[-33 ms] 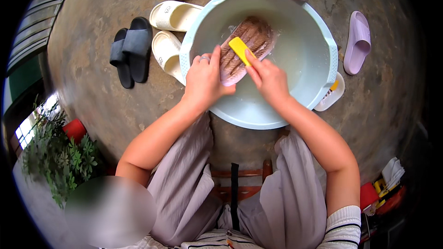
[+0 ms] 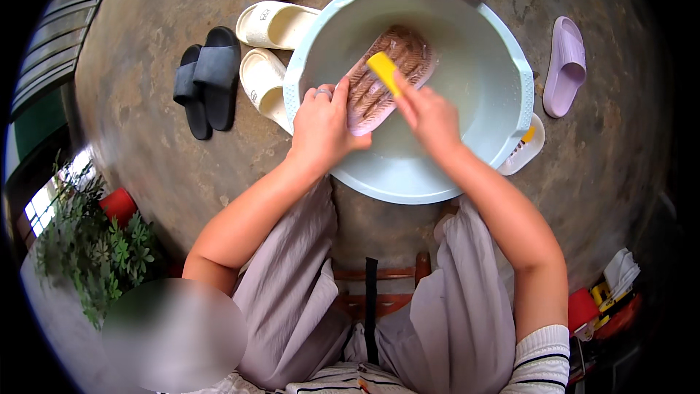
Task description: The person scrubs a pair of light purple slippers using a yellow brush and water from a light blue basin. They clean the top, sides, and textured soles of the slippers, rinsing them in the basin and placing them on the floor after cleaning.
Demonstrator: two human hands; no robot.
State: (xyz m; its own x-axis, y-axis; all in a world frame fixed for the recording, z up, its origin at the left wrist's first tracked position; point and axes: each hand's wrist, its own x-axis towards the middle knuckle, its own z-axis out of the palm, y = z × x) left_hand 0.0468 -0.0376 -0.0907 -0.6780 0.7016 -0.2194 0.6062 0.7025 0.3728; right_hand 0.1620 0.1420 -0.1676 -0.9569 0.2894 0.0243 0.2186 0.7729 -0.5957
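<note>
A pale pink slipper (image 2: 364,106) lies sole up in a light blue basin (image 2: 526,95), its ridged sole stained brown. My left hand (image 2: 324,124) grips the slipper at its near left side, fingers along the edge and thumb at the near end. In my right hand (image 2: 432,117) is a yellow-backed brush (image 2: 381,71), pressed against the middle of the sole. The bristles are hidden under the brush's back. Cloudy water shows in the bottom of the basin.
Cream slippers (image 2: 266,87) touch the basin's left side, with dark slippers (image 2: 219,76) beyond. Lilac slippers (image 2: 565,69) lie right and at the far rim. A white dish (image 2: 526,152) with something yellow sits partly under the right rim. A potted plant (image 2: 109,248) stands left.
My right hand and the brush have shifted slightly along the sole, away from me and to the right. The left hand and slipper stay in place.
</note>
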